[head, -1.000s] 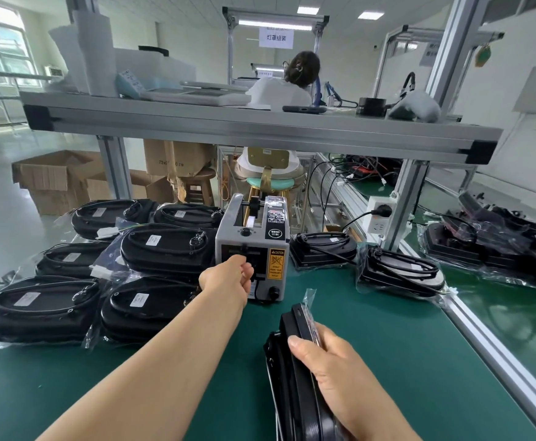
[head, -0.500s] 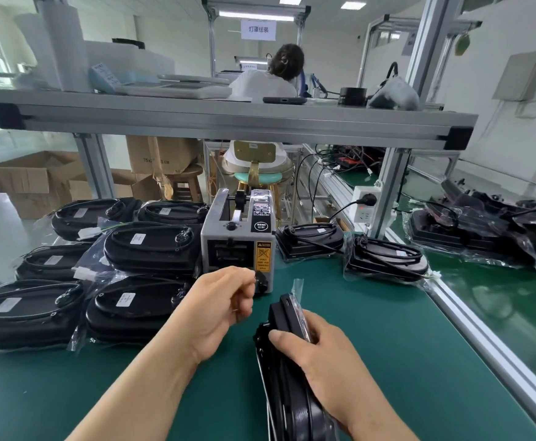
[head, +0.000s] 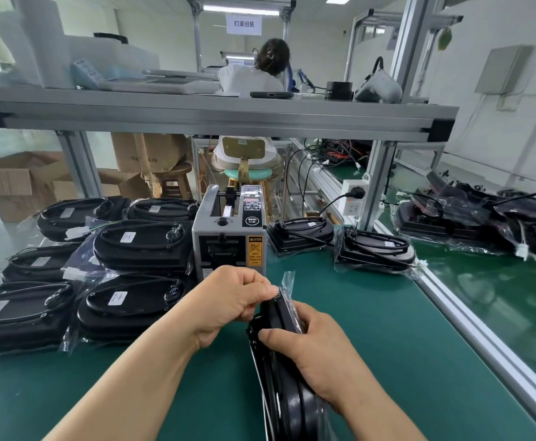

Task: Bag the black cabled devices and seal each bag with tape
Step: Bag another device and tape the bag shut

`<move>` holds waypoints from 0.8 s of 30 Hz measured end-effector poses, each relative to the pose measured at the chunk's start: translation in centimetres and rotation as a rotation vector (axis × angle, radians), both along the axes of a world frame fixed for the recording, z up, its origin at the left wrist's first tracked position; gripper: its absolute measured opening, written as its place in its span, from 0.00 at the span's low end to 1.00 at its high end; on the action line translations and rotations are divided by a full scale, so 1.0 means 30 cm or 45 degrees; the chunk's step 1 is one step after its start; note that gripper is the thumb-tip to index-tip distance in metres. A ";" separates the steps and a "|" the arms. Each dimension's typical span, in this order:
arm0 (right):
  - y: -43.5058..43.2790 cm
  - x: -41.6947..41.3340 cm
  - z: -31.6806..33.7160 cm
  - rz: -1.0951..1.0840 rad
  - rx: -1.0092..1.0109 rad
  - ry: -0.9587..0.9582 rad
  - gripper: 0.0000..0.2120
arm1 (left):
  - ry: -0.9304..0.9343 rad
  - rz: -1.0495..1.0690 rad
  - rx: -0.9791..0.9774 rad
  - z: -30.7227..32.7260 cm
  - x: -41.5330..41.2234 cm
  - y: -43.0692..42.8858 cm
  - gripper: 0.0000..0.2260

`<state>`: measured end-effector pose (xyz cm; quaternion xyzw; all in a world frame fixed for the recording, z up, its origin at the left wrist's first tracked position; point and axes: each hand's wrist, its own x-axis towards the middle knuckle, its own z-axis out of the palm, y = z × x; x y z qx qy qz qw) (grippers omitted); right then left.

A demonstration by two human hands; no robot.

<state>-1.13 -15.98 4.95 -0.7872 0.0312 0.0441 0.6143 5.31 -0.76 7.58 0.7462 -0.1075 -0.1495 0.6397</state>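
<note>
The black cabled device (head: 284, 393) stands on edge in its clear bag (head: 288, 281), gripped by the right hand (head: 319, 350), its top pinched by the left hand (head: 228, 302).

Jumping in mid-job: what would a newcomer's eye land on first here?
Front and centre are the two hands: the right hand grips a bagged device stood on edge on the green mat, and the left hand pinches at the top of its bag. Just behind them sits the grey tape dispenser. To its left lies a stack of bagged black devices with white labels.
</note>
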 end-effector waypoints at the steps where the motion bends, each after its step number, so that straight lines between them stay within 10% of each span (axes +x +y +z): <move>1: 0.000 0.000 0.001 -0.002 -0.001 0.002 0.08 | 0.007 -0.008 0.011 0.001 0.006 0.000 0.08; 24: 0.008 -0.006 0.016 -0.004 -0.012 0.008 0.07 | -0.002 0.075 0.041 -0.018 0.015 -0.016 0.09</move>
